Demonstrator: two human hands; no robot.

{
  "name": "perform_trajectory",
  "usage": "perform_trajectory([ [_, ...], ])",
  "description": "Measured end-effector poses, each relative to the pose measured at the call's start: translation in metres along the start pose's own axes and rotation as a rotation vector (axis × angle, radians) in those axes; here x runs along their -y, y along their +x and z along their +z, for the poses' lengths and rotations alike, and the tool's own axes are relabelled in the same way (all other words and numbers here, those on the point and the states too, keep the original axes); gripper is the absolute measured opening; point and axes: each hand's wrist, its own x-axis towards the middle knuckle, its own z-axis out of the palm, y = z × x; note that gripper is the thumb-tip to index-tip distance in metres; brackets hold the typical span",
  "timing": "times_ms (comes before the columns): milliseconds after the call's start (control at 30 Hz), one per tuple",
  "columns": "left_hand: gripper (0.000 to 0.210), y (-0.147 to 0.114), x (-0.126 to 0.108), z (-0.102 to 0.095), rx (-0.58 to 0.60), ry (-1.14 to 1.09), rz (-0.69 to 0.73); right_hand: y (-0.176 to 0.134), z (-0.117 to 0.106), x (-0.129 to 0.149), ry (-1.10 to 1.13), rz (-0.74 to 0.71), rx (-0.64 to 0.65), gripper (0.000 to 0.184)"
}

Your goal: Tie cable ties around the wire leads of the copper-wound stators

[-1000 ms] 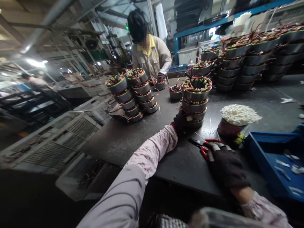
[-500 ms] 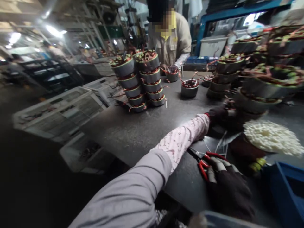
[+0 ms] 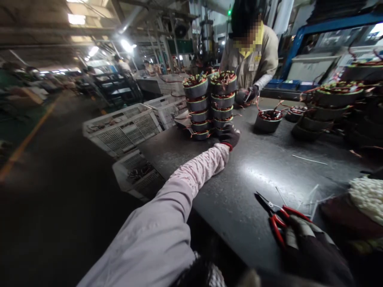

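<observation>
In the head view, the left hand (image 3: 229,136), in a dark glove, was stretched out to the middle of the frame and lay against the foot of two tall stacks of wound stators (image 3: 211,104), its fingers curled at the lowest rings; whether they had closed on one could not be told. The stacks stood side by side, touching, just above centre on the dark worktable (image 3: 239,191). At the lower right, the gloved right hand (image 3: 311,251) rested on the red handles of a pair of scissors (image 3: 277,213), fingers folded over them, blades pointing up and left along the tabletop. A heap of small white pieces (image 3: 368,195) sat at the right edge, near that hand. Past the stacks, at the top of the frame, a co-worker (image 3: 254,59) bent over another stator, and a lone stator (image 3: 267,120) stood to the right of the stacks. White plastic crates (image 3: 122,127) sat off the table's left edge. The risk appeared to lie in the stacks: they looked tall and narrow, so a pull at the bottom ring could tip them, and loose wire leads might snag a neighbouring one.
</observation>
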Motion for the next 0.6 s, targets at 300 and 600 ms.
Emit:
perform_trajectory([
  [300,0.046,0.009,0.047,-0.068,0.030,0.412,-0.135,0.015,-0.022,0.014,0.073,0.108,0.045,0.048],
  [600,0.045,-0.031,0.053,-0.105,0.271,0.525,0.006,0.021,-0.026,0.028,0.190,0.145,-0.101,0.026],
])
